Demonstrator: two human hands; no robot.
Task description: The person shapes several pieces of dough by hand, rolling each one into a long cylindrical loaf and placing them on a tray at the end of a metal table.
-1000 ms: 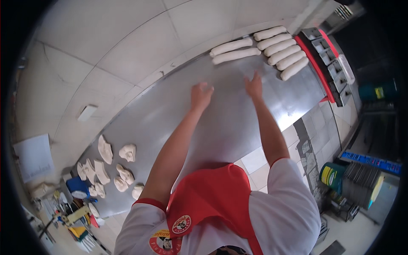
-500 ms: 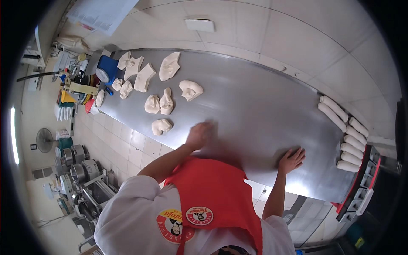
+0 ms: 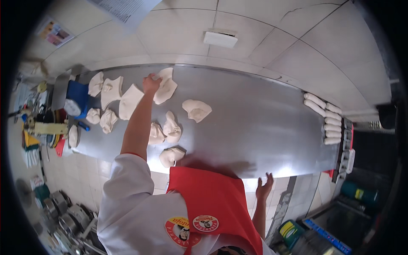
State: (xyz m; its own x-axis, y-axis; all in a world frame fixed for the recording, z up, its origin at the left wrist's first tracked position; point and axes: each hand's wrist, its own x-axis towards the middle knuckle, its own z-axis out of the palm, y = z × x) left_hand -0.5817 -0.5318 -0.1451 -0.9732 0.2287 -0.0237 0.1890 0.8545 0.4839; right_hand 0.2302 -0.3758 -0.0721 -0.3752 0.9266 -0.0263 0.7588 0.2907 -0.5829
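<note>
My left hand (image 3: 151,83) reaches to the far side of the table, its fingers curled at the left edge of a flat, pale piece of dough (image 3: 166,90). The fingertips meet the dough, though part of the grip is hidden. My right hand (image 3: 264,188) is held off the table's near edge, fingers apart and empty. Other irregular dough pieces lie around my left arm: a flat one (image 3: 131,102) beside it, a folded one (image 3: 196,110) to the right, and a lump (image 3: 171,157) near the front edge.
Several dough rolls (image 3: 332,128) are lined up at the right end of the steel table (image 3: 250,127). A blue scale (image 3: 76,100) stands at the left end. Tiled wall (image 3: 178,38) runs along the back. Beyond the right end are dark trays (image 3: 345,148).
My left hand has gone from the near middle of the table to the dough at the far left. My right hand has lifted off the tabletop and drawn back toward me.
</note>
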